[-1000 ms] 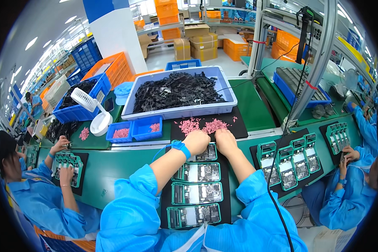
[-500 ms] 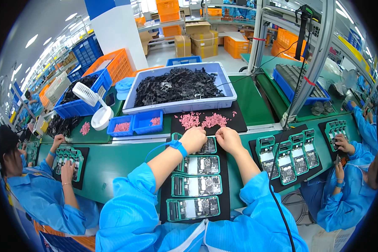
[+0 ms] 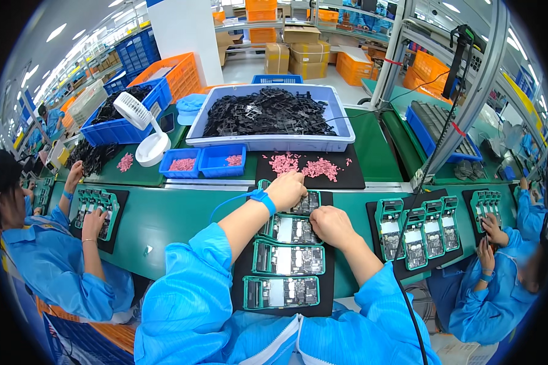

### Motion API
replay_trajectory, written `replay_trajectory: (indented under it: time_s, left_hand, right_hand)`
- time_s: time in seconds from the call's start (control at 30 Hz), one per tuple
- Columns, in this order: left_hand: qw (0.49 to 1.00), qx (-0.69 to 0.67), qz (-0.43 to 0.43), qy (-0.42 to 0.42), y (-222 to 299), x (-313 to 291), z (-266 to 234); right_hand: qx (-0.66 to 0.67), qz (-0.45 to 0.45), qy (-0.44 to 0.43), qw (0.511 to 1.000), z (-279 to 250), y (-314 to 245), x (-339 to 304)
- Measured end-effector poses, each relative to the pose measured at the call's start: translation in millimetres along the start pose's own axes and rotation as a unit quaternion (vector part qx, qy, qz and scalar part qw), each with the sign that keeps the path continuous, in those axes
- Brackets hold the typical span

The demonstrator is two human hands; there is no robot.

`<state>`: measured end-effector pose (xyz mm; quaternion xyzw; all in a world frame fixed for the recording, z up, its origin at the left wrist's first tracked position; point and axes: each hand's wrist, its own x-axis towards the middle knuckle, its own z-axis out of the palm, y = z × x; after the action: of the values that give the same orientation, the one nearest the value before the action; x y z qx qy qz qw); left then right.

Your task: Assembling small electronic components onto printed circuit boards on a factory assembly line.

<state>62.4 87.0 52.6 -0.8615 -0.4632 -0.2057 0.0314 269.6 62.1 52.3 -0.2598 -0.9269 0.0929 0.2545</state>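
- Hands first: the left hand (image 3: pixel 286 190) lies palm down, fingers curled loosely, on the topmost green-framed circuit board (image 3: pixel 303 203) in a column of four on a black mat (image 3: pixel 329 298); whether it pinches anything I cannot tell.
- The right hand (image 3: pixel 332 226) rests half-closed at the right end of the second board (image 3: pixel 289 230), touching it, with nothing visibly gripped.
- Two more boards (image 3: pixel 288 258) lie below, nearer the person's body, uncovered.
- Pink small parts (image 3: pixel 304 165) are scattered on a second mat just beyond the left hand, toward the tabletop's far edge.
- Compared with a second ago, both hands have drawn back from the pink parts onto the boards, the right one farther.
- The green tabletop (image 3: pixel 176 213) also carries a grey bin of black parts (image 3: pixel 271 114), small blue trays (image 3: pixel 204 161) and a white fan (image 3: pixel 141 125); other workers sit either side, with crates and boxes behind.
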Motion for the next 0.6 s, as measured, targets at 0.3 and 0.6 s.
replay_trajectory:
  time_s: [0.3,0.6]
  left_hand:
    - [1.000,0.016,0.006,-0.015,0.0,0.0,-0.6]
    - [0.994,-0.010,-0.097,-0.055,-48.0,27.2,-10.6]
  right_hand:
    - [-0.139,-0.072,-0.062,0.986,-8.3,-8.0,-0.9]
    - [-0.130,-0.057,-0.041,0.989,-5.1,-14.3,-9.2]
